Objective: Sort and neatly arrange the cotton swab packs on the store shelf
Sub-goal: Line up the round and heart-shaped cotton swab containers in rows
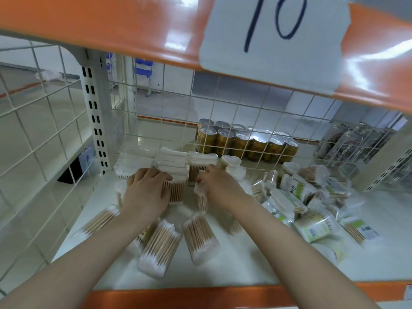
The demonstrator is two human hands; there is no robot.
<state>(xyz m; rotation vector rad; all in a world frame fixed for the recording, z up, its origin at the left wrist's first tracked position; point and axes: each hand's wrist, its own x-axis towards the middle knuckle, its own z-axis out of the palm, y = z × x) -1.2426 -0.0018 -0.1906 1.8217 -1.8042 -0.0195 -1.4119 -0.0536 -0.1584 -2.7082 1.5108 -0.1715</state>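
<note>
Clear packs of wooden-stick cotton swabs lie on the white shelf (pixel 234 264). A tidy stack of swab packs (pixel 171 166) stands at the back left. My left hand (pixel 146 192) rests with curled fingers on top of a swab pack (pixel 177 192) in front of that stack. My right hand (pixel 219 186) pinches a narrow swab pack (pixel 201 201) that hangs from its fingers. Two loose packs (pixel 159 248) (pixel 198 237) lie near the front. A jumbled pile of green-labelled swab packs (pixel 298 197) fills the right side.
A white wire grid (pixel 223 121) closes the back and left side. Behind it stand gold cans (pixel 245 143) and silver cans (pixel 350 143). Heart-shaped swab boxes (pixel 234 166) sit by the grid. An orange shelf edge (pixel 111 30) with a paper label "10" hangs overhead.
</note>
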